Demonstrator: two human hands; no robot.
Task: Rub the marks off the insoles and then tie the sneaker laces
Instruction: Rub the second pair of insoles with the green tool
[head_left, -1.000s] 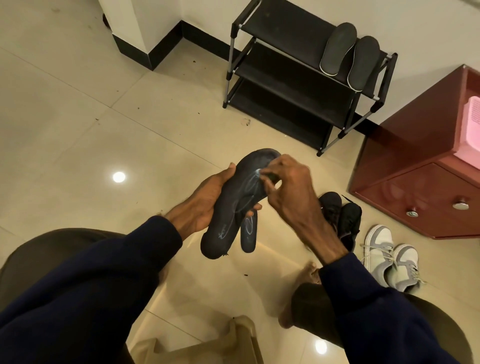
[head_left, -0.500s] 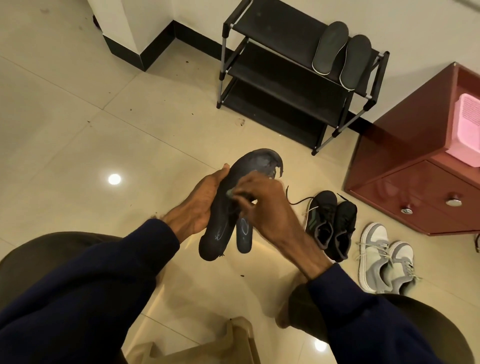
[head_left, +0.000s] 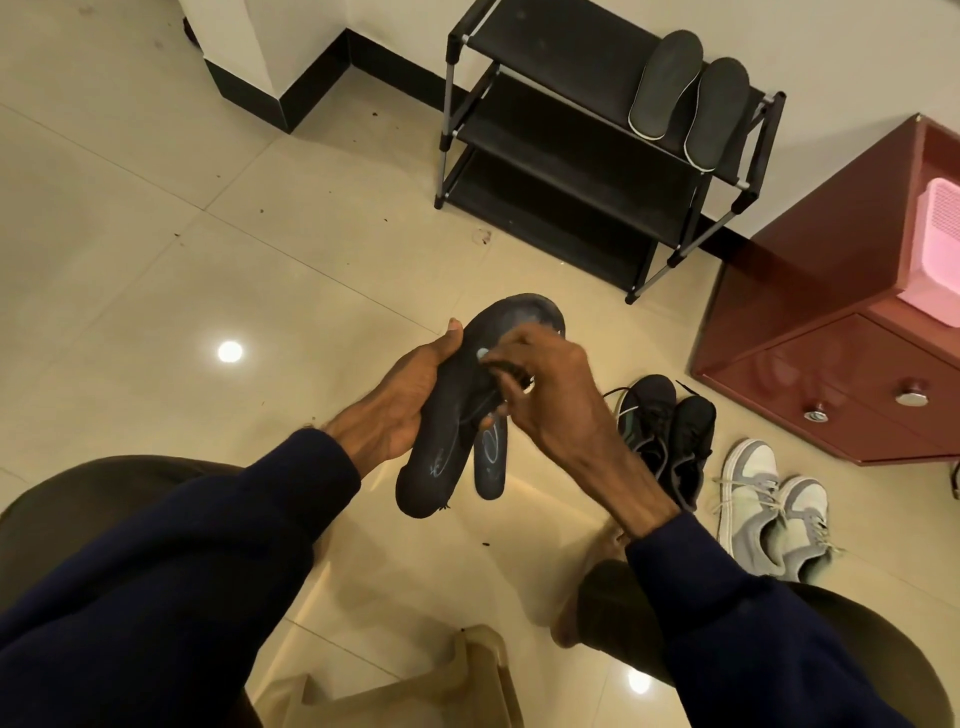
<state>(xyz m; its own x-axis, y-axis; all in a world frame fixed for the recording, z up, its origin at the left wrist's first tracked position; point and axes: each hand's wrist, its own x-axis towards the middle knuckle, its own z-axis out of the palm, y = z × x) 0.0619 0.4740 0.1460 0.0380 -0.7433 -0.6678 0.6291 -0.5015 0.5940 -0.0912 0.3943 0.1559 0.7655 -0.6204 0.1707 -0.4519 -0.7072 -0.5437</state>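
Note:
My left hand (head_left: 400, 402) grips a dark insole (head_left: 441, 457) from the left side, held above the floor; pale scribble marks show near its lower end. My right hand (head_left: 550, 395) pinches a small pale eraser (head_left: 482, 354) and presses it on the upper middle of that insole. A second dark insole (head_left: 491, 462) with a pale mark lies on the floor just below. Black sneakers (head_left: 665, 431) with loose laces stand to the right, and grey-white sneakers (head_left: 769, 504) stand beyond them.
A black shoe rack (head_left: 561, 156) at the back wall carries two more insoles (head_left: 691, 98) on its top shelf. A red-brown cabinet (head_left: 831, 374) with a pink basket (head_left: 935, 249) stands at right. A beige plastic stool (head_left: 395, 691) sits between my knees.
My right hand has rubbed the eraser down the insole and then back up to its upper middle. The left hand keeps its grip on the insole.

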